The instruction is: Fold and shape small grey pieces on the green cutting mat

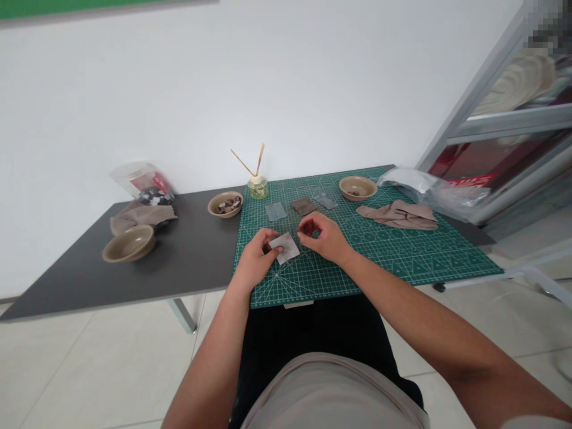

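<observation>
My left hand (259,255) pinches a thin, light grey square sheet (286,248) between thumb and fingers, just above a green cutting mat (357,268). Close to the sheet's right side is my right hand (324,237), its thumb and index finger brought together. Whatever may be between those fingertips is too small to name. Beyond my hands lie a pale grey-blue square (276,211), a brown square (304,206) and a clear, pale packet (326,199).
A bowl with dark and light pieces (226,204), a reed diffuser (258,186) and another bowl (358,188) stand along the back. Brown cloth (402,215) and a plastic bag (435,187) lie right. Left are an overturned clear jar (143,179), cloth (140,215) and bowl (129,243).
</observation>
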`<state>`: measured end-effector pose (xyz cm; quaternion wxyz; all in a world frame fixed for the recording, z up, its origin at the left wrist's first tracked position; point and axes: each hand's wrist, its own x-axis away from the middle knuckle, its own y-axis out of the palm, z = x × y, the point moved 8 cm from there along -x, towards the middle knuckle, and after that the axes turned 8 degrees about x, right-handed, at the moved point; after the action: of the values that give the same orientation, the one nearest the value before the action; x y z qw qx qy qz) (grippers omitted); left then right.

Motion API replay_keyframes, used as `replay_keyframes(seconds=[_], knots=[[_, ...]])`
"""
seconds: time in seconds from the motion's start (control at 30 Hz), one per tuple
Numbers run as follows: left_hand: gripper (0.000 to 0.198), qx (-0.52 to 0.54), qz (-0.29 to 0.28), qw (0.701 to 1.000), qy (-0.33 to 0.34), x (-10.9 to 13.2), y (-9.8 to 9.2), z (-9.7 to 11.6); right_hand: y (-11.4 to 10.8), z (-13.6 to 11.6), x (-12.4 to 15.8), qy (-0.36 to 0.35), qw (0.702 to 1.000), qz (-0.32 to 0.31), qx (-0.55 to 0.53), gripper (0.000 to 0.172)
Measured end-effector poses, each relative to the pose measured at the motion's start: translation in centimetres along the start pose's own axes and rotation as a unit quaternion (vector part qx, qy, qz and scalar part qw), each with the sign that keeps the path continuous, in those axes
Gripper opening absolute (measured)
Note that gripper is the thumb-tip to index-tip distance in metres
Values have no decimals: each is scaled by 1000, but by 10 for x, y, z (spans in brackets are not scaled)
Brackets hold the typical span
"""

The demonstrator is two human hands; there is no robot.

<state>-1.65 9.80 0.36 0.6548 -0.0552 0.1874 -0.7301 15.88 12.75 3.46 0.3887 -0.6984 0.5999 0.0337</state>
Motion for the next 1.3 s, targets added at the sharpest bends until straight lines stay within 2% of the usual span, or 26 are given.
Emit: replay_keyframes(seconds=[0.27,0.4,0.5,0.67,0.77,0.83,0.9,1.0,1.1,1.17,1.3], knots=[[28,127,39,991,-14,-1,-8,-8,3,0,1,-6,999,-15,-45,14],[21,175,59,983,-17,1,-13,-7,5,-3,1,-34,998,-38,-48,14],[16,172,38,984,-2,2,-10,-2,7,-2,0,-35,997,-46,-49,11],[12,122,22,990,70,4,-10,14,7,4,-1,6,999,-36,-21,11],[11,105,27,993,45,3,-10,8,4,6,-2,16,1000,-19,-6,10],[21,102,26,994,12,3,-7,1,3,5,-3,14,1000,-14,-3,9],[27,67,12,998,-10,2,-3,-3,2,5,-3,13,1000,-6,2,9],[23,-56,-15,998,-19,1,5,-1,0,4,-3,11,1000,3,13,9],[25,-168,-7,985,22,1,7,11,1,0,-2,-3,1000,-7,28,7],[18,-222,3,973,58,2,8,19,3,-6,0,-26,999,-28,37,5],[13,-277,-33,957,86,5,16,24,14,-12,4,-61,994,-90,32,4]])
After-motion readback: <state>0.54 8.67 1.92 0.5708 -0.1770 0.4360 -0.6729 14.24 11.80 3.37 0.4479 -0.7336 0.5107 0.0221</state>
